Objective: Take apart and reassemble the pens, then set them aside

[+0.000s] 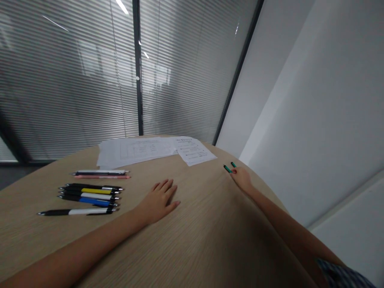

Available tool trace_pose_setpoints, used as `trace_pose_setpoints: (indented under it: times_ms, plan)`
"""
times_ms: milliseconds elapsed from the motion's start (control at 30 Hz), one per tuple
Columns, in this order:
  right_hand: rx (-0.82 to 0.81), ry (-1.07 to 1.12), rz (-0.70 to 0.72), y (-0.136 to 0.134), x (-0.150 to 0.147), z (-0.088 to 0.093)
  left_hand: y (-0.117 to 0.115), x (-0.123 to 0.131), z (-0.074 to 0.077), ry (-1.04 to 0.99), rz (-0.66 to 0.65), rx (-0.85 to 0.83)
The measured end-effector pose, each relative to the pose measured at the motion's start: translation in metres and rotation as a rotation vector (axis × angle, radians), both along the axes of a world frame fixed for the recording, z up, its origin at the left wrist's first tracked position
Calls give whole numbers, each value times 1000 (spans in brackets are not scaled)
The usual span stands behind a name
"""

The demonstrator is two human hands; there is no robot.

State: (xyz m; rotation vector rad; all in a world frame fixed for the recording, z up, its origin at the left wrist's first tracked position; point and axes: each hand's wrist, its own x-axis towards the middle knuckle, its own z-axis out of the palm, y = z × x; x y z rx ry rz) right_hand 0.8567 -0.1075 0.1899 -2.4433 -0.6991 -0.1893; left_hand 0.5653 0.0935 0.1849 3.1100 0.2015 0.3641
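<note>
Left hand (158, 201) splayed, right hand (241, 179) pinching

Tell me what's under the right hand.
The right hand rests on the wooden table with two teal-and-black pen-like pieces poking out past its fingers; the tabletop beneath the palm and the pieces' held parts are covered.

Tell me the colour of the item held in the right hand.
The stick-like item in the right hand is teal green with black, shown best in the head view.
</note>
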Motion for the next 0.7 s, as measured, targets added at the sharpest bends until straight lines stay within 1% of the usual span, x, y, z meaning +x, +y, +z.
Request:
trace_pose_setpoints:
  times_ms: [133,300,533,700]
  plan:
    - [-145,-137,-54,1,16,-7,-2,0,1,10,13,-11]
    - [-251,-242,-74,3,29,-13,-3,-2,2,52,22,-2]
    - [-316,-316,-74,5,40,-19,-5,-3,6,49,33,-16]
    - [-341,-355,-81,4,40,-21,-3,-3,3,36,21,-25]
